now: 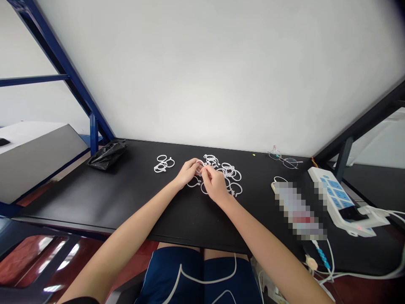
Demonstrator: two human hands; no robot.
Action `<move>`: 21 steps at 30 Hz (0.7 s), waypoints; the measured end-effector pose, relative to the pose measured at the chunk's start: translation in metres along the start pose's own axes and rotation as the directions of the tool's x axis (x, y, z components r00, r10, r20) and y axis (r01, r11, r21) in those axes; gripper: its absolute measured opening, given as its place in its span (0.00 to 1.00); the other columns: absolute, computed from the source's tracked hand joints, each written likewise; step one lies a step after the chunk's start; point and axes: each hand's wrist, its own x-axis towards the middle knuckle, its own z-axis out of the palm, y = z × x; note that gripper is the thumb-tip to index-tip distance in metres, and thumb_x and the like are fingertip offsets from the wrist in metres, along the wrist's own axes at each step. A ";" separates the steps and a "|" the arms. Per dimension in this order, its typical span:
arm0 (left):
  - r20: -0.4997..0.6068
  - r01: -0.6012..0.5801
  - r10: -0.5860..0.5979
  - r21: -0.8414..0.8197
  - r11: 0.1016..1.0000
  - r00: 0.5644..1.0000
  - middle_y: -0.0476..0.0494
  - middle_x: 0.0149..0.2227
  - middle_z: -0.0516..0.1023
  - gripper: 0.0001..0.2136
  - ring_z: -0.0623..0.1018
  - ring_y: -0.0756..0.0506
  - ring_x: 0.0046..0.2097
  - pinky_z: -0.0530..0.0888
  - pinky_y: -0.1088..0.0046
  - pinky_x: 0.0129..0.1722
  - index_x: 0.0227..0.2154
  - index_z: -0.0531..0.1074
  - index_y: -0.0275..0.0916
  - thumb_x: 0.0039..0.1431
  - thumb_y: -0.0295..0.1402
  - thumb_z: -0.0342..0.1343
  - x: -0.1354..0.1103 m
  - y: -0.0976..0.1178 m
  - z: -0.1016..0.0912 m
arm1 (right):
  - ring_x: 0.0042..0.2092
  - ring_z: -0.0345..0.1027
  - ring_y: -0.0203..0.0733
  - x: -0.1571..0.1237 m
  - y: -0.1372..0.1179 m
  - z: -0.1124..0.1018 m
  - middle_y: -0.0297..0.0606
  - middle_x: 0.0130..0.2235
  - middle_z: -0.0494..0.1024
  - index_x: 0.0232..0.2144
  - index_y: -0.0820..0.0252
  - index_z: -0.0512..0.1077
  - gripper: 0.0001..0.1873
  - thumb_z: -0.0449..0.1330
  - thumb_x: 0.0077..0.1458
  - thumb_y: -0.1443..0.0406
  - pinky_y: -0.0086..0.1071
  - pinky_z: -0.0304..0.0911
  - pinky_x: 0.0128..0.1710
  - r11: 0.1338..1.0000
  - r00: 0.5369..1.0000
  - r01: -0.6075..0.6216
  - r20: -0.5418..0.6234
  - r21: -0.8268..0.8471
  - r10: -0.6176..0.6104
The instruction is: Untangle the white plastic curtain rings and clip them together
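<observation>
Both of my hands meet over the middle of a black table [95, 198]. My left hand [187, 172] and my right hand [214, 184] pinch one white plastic ring [199, 164] between their fingertips. Just behind and right of my hands lies a loose pile of white rings [228, 171]. A smaller group of white rings [163, 164] lies apart to the left.
A crumpled black plastic bag [107, 154] sits at the table's back left. Glasses [284, 159] lie at the back right near the white wall. A phone [297, 209] and a white power strip [338, 200] with cables occupy the right side. A blue metal frame [79, 90] stands left.
</observation>
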 end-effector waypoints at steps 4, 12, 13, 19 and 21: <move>-0.009 0.007 -0.007 -0.025 1.000 1.000 0.49 0.27 0.72 0.08 0.74 0.50 0.31 0.72 0.74 0.33 0.33 0.70 0.36 0.56 0.35 0.50 0.002 -0.004 -0.001 | 0.20 0.55 0.34 0.000 0.000 0.000 0.28 0.18 0.61 0.26 0.58 0.66 0.14 0.47 0.63 0.63 0.28 0.51 0.23 1.000 1.000 0.001 -0.009 -0.005 -0.001; -0.008 0.014 -0.015 -0.089 0.996 1.000 0.52 0.20 0.66 0.06 0.69 0.52 0.23 0.69 0.77 0.26 0.25 0.67 0.36 0.52 0.28 0.47 0.002 -0.001 -0.001 | 0.21 0.56 0.34 0.000 0.000 0.000 0.29 0.19 0.63 0.26 0.58 0.66 0.15 0.46 0.64 0.63 0.28 0.52 0.24 1.000 1.000 -0.001 0.005 0.010 0.001; -0.005 0.011 -0.012 -0.092 0.996 1.000 0.52 0.19 0.65 0.06 0.68 0.53 0.22 0.67 0.78 0.25 0.24 0.67 0.36 0.52 0.28 0.46 0.002 0.000 -0.001 | 0.21 0.56 0.34 0.000 0.000 -0.001 0.29 0.19 0.64 0.27 0.58 0.67 0.15 0.46 0.64 0.63 0.28 0.52 0.24 1.000 1.000 0.001 0.008 0.013 -0.001; 0.004 0.017 -0.017 -0.163 0.986 1.000 0.52 0.16 0.62 0.08 0.65 0.53 0.21 0.66 0.79 0.25 0.20 0.63 0.37 0.52 0.30 0.47 0.000 -0.001 -0.001 | 0.20 0.55 0.33 0.000 -0.001 -0.001 0.29 0.19 0.63 0.27 0.58 0.67 0.15 0.47 0.64 0.64 0.28 0.51 0.24 1.000 1.000 0.009 0.006 0.013 -0.009; -0.001 0.029 -0.030 -0.214 0.976 1.000 0.52 0.16 0.62 0.08 0.65 0.53 0.22 0.67 0.78 0.27 0.20 0.61 0.38 0.53 0.32 0.47 0.001 -0.002 -0.001 | 0.20 0.55 0.33 -0.001 -0.001 -0.001 0.28 0.18 0.61 0.27 0.58 0.67 0.15 0.46 0.64 0.64 0.28 0.51 0.24 1.000 1.000 0.008 0.009 0.015 -0.008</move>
